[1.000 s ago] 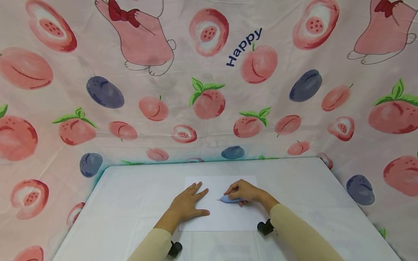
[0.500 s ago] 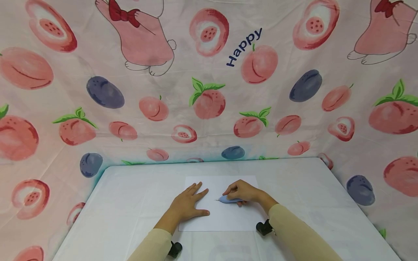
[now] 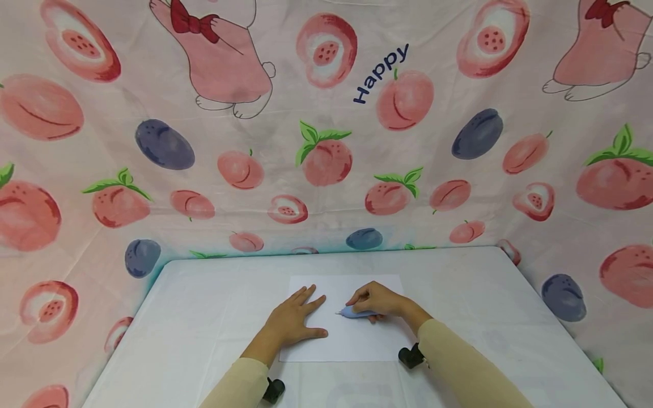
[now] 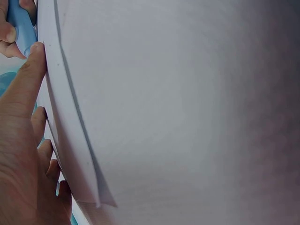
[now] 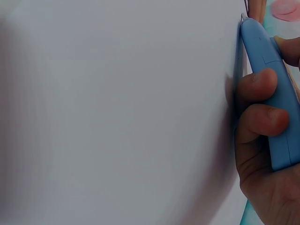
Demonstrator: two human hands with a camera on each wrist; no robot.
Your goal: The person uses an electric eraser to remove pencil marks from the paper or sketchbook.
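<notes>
My left hand [image 3: 291, 323] lies spread, palm down, on the left part of a white sheet of paper [image 3: 357, 345], its fingers straight. Over the right half of the sheet, my right hand [image 3: 381, 299] holds a thick light-blue pen-shaped tool [image 3: 352, 312] with a thin tip. The tip points left, toward the gap between left thumb and forefinger. In the right wrist view curled fingers wrap the blue body [image 5: 283, 93], and the thumb rests on its side near a raised part. The left wrist view shows the left hand [image 4: 18, 159] along the paper's surface. No marks on the sheet are discernible.
The paper lies on a white-covered table [image 3: 204, 306]. Behind and beside it hangs a pink cloth [image 3: 285, 147] printed with fruit. Black wrist-camera pieces sit under the left forearm [image 3: 274, 391] and beside the right sleeve [image 3: 411, 357].
My right hand and the blue tool have slid slightly to the left across the sheet. The left hand keeps its place.
</notes>
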